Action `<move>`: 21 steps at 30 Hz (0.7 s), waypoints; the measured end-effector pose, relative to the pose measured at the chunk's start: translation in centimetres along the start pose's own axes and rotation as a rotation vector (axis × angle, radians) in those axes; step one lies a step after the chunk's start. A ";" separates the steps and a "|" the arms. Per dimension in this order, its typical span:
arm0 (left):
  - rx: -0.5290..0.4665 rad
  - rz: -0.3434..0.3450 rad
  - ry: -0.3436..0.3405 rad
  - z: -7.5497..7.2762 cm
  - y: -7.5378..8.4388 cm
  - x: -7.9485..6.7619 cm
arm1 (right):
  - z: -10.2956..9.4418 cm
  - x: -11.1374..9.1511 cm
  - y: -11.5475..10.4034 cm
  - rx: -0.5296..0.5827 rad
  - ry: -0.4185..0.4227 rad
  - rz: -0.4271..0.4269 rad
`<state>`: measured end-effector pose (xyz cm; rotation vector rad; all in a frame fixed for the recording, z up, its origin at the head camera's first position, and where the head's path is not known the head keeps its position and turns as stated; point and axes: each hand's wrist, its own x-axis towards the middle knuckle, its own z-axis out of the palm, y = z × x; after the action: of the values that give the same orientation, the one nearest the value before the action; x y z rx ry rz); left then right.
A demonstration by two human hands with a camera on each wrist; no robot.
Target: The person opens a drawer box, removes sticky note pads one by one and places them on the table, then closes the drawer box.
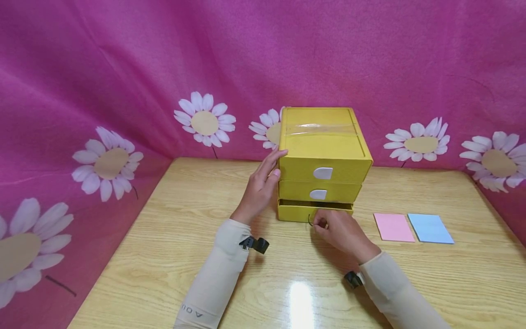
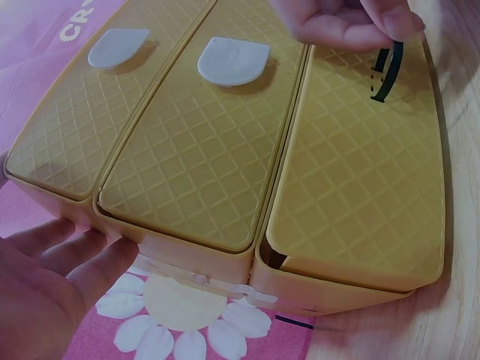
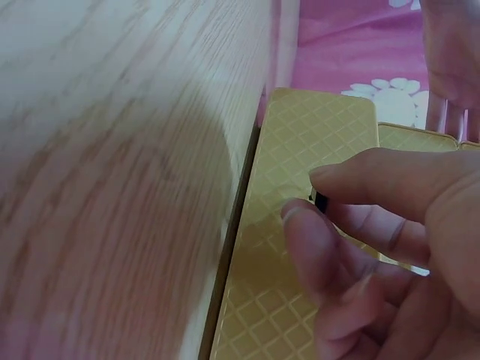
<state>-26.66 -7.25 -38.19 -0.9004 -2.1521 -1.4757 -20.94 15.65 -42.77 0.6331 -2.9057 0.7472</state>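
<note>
A yellow three-drawer box (image 1: 320, 148) stands on the table, clear tape across its top. Its bottom drawer (image 1: 293, 213) is pulled out a little, showing a dark gap above its front. With thumb and fingertips, my right hand (image 1: 341, 230) pinches a black loop handle (image 2: 391, 73) on that drawer's front; the right wrist view shows the handle's end between thumb and index finger. My left hand (image 1: 259, 189) rests its extended fingers against the box's left side, near the upper drawers. White rounded tabs (image 2: 234, 60) mark the upper two drawers, both closed.
To the right of the box lie a pink square pad (image 1: 394, 227) and a blue square pad (image 1: 430, 228), side by side on the wooden table (image 1: 164, 256). A magenta cloth (image 1: 135, 55) with white daisies hangs behind and along the sides.
</note>
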 end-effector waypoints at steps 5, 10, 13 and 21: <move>-0.017 -0.014 -0.002 -0.5 2.1 0.0 | -0.2 -0.1 -0.2 -0.019 -0.017 -0.008; -0.023 -0.023 -0.006 -1.0 3.9 0.0 | -0.2 -0.1 -0.4 -0.028 -0.035 -0.008; -0.023 -0.014 -0.003 -0.8 3.1 0.0 | -0.2 -0.2 -0.5 -0.031 -0.048 -0.005; -0.002 0.009 -0.002 0.0 -0.1 0.1 | -0.5 -0.5 -0.8 -0.062 -0.076 -0.042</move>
<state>-26.77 -7.30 -38.20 -0.9116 -2.1456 -1.4737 -20.21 15.46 -42.05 0.7290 -2.9608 0.6390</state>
